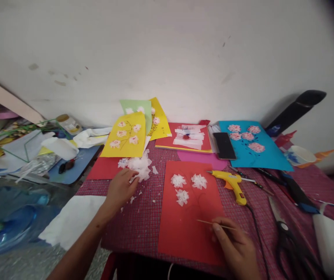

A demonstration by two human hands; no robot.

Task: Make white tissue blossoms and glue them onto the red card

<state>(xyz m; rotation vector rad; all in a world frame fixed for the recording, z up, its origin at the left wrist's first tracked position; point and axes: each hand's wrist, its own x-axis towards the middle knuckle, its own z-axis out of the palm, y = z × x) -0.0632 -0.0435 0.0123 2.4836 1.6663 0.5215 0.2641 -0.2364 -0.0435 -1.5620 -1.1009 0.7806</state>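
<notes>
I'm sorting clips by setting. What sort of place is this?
Probably a makeshift craft corner, perhaps in a home: a red sheet bears white paper flowers, with a yellow glue gun and black-handled scissors to its right.

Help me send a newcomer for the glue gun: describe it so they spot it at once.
On the checked tablecloth, find the red sheet bearing three white paper flowers. The glue gun lies across its upper right edge. Unlike the black phone and black-handled scissors nearby, it is bright yellow with an orange trigger.
</notes>
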